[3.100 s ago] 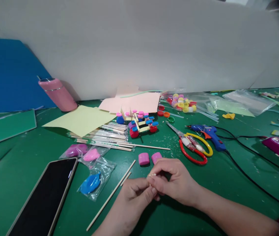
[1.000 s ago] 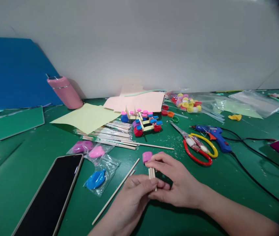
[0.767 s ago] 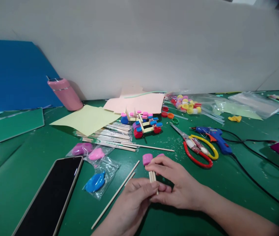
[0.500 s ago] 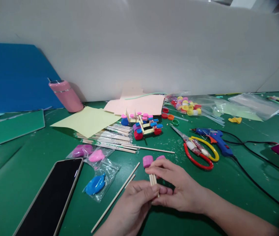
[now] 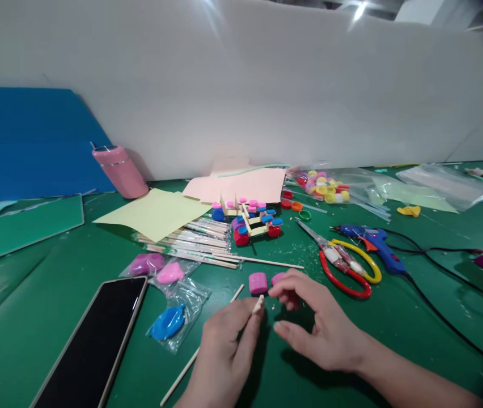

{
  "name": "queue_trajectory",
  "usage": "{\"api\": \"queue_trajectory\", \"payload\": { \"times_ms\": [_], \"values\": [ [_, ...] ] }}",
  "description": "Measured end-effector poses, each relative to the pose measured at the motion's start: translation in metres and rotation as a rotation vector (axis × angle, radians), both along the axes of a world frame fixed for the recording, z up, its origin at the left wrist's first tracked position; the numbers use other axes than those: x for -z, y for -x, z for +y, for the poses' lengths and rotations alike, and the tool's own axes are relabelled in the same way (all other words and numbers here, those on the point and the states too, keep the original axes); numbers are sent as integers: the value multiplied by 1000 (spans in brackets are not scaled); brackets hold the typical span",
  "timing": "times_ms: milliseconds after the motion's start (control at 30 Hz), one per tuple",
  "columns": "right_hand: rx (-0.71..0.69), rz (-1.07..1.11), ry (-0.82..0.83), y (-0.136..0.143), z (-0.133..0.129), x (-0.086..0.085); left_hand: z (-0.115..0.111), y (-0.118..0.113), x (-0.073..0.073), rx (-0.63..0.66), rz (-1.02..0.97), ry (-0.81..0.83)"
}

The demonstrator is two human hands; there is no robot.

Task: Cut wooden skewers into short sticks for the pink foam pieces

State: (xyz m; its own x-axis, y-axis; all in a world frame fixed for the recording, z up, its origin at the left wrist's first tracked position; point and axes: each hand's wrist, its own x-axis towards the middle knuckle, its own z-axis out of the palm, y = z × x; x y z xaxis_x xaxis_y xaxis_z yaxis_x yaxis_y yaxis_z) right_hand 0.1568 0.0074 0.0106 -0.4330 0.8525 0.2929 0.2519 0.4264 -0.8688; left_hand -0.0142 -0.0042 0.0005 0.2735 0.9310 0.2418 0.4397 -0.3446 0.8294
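Note:
Pinched between the thumb and fingers of my left hand (image 5: 227, 345) are short wooden sticks (image 5: 258, 305), seen nearly end-on. To its right, my right hand (image 5: 320, 323) has its thumb and fingers apart with nothing between them. Just beyond my hands sits a pink-purple cap (image 5: 258, 283); a second purple cap (image 5: 278, 279) is partly hidden behind my right fingers. One long wooden stick (image 5: 182, 378) lies on the green table, partly covered by my left hand. Farther back stand small models (image 5: 255, 224) of sticks with red, blue and pink parts.
Scissors (image 5: 346, 260) and a blue glue gun (image 5: 371, 241) with its cord lie to the right. A phone (image 5: 90, 340), bagged blue clay (image 5: 167, 323) and bundled sticks (image 5: 194, 243) are at left. A pink tumbler (image 5: 121, 173) leans against the back wall.
My right hand has let go of the short sticks and moved slightly right, its fingers opening. My left hand has kept the sticks and turned them so their ends point toward the back.

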Motion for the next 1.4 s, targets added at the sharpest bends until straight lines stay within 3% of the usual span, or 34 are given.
{"api": "queue_trajectory", "payload": {
  "times_ms": [100,167,267,400,500,700,800,933,1167,1300,1400],
  "values": [
    [24,-35,80,2,-1,1,2,3,10,-71,357,-495],
    [11,-56,159,5,-1,3,2,3,14,-108,582,-696],
    [16,-87,235,9,-2,7,-1,-1,14,-106,773,-816],
    [32,-141,240,12,-1,9,-5,-5,12,-76,808,-837],
    [17,-152,227,11,1,9,-5,-5,11,-29,708,-657],
    [-40,-183,159,1,9,6,0,-4,-6,48,37,321],
    [-83,-201,113,-3,11,6,1,-4,-14,92,-221,623],
    [-153,-248,30,-6,12,5,2,-3,-18,149,-302,750],
    [-314,-381,-107,-8,9,6,-1,0,-18,328,-129,777],
    [-291,-373,-107,-9,7,6,-2,-1,-19,329,-187,831],
    [-193,-256,-25,-8,8,4,-3,-5,-15,266,-315,822]
  ]
}}
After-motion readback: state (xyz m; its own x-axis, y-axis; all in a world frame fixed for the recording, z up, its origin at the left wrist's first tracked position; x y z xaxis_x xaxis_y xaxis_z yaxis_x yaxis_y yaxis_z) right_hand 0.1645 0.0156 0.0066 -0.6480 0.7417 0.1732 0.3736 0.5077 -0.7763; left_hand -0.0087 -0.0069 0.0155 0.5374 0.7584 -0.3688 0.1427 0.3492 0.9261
